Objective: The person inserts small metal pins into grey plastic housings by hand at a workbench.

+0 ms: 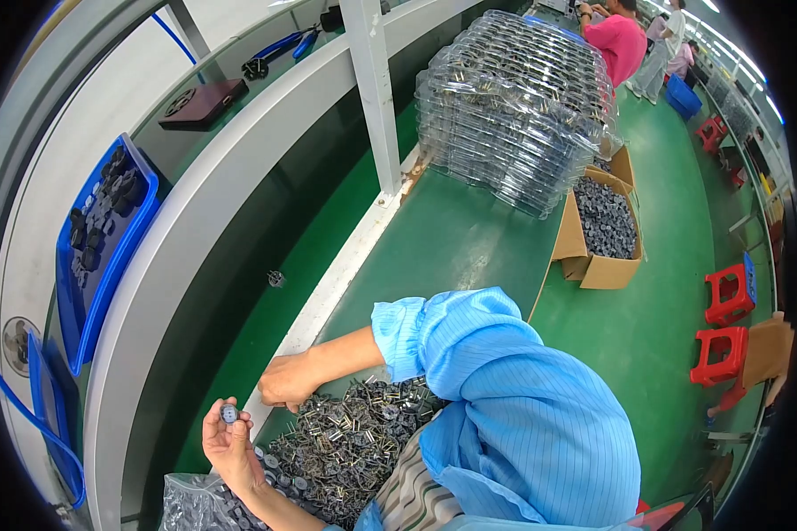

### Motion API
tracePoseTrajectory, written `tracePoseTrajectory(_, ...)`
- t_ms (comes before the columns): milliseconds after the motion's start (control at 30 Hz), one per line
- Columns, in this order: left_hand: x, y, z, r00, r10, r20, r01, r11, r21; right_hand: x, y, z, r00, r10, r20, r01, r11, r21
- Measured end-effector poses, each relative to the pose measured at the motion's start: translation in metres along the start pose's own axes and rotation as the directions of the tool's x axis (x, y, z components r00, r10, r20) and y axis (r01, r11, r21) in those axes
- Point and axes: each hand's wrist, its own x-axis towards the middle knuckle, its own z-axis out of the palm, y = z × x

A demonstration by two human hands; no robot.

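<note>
My left hand (230, 442) is raised at the lower left. Its thumb and fingers pinch a small round part (229, 413), dark at the rim with a pale face. Just beyond it, my right hand (288, 382) rests by the bench's white edge with its fingers curled downward. What those fingers hold, if anything, is hidden. A heap of small dark parts with metal pins (354, 442) lies right beside both hands. Round grey caps (279, 469) lie along the heap's left side, next to a clear plastic bag (190, 503).
Stacked clear plastic trays (514, 115) stand at the bench's far end. An open carton (607, 274) of grey parts is on the floor to the right. Blue bins (142, 230) line the curved conveyor at left. Red stools (719, 354) and a person in pink (618, 44) are farther off.
</note>
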Motion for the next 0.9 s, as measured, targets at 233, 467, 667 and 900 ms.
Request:
tracePoseTrajectory(233, -0.0017, 0.0004, 0.0031, 1.0, 0.001, 0.006, -0.001, 1.0, 0.012, -0.0008, 0.0006, -0.0018, 1.0, -0.008, 0.005, 0.008, 1.0, 0.026)
tracePoseTrajectory(467, -0.0021, 0.0008, 0.0028, 1.0, -0.001, 0.023, 0.0, 1.0, 0.012, -0.005, -0.004, -0.0073, 0.999, -0.038, -0.033, 0.039, 0.998, 0.056)
tracePoseTrajectory(667, -0.001, 0.001, 0.0029, 1.0, -0.008, 0.015, 0.008, 1.0, 0.009, -0.0019, -0.001, -0.0057, 1.0, 0.001, 0.02, -0.002, 0.999, 0.045)
tracePoseTrajectory(900, -0.0008, 0.0019, 0.003, 0.999, -0.015, 0.038, 0.015, 1.0, 0.01, -0.0016, -0.0002, -0.0042, 1.0, 0.003, 0.014, -0.004, 0.999, 0.052)
